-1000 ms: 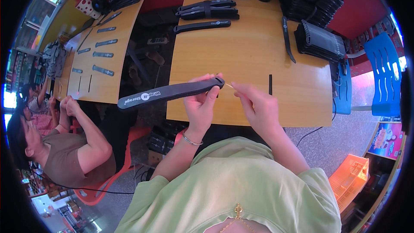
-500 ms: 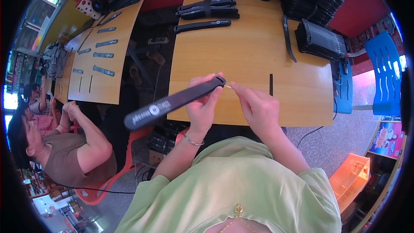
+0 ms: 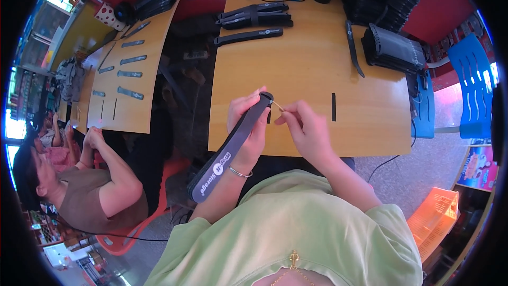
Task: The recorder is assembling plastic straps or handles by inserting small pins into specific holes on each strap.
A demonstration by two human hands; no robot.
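Observation:
My left hand [image 3: 255, 139] is closed around a long dark strap [image 3: 241, 135] with white print, near its looped upper end. The strap's wide end hangs down to the left, across my wrist. Between thumb and fingers, my right hand [image 3: 308, 135] pinches a thin tan stick [image 3: 277, 105]. The stick's far tip meets the strap's looped end; whether it goes into the loop cannot be made out. Both hands are above the near edge of the wooden table [image 3: 301, 69].
On the table lie a short black strip [image 3: 334, 107], a single strap [image 3: 248, 36], a strap bundle [image 3: 254, 16], a curved strap [image 3: 353, 47] and a stack of black straps [image 3: 394, 50]. At left, a person [image 3: 100, 190] sits by another table [image 3: 145, 90] bearing several straps. A blue chair [image 3: 471, 85] stands right.
The strap's wide end has swung down and toward me, so it now hangs more steeply. Both hands remain close together, the right still holding the stick at the looped end.

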